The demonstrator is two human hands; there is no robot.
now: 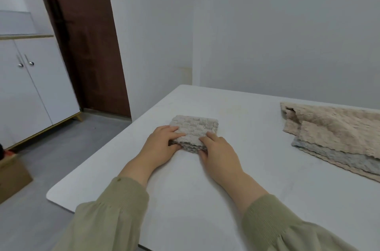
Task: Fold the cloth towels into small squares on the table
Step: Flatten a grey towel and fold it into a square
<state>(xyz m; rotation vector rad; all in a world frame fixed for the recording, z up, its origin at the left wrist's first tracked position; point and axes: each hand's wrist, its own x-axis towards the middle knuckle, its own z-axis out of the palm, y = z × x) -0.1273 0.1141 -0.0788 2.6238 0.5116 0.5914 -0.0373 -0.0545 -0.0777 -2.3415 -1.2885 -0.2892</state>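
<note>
1. The folded towel [194, 132] lies near the middle of the white counter [185, 199], toward its left edge. It is already a thick, small square of several layers, grey-beige with a woven block texture.

2. The step in hand looks like the last of this towel's folding: pressing or squaring the near edge so the layers sit flush. That is a judgement from the compact shape and the way both hands bear on it.

3. The left hand [162, 143] pinches the near left corner, its grip closed on the cloth with the thumb on top and the fingers tucked at the edge beneath the layers.

4. The right hand [218, 152] holds the near right corner the same way, thumb over the top layer and fingers curled round the stacked edge.

5. Both wrists come out of olive-green sleeves [115, 209] and rest low over the counter.

6. Well apart to the right lies a loose pile of unfolded towels [333, 137], beige over pale blue-grey, with scalloped edges.

7. The next move probably calls for letting go of the finished square, leaving it or sliding it aside, and reaching right for the top cloth of the pile.
</note>
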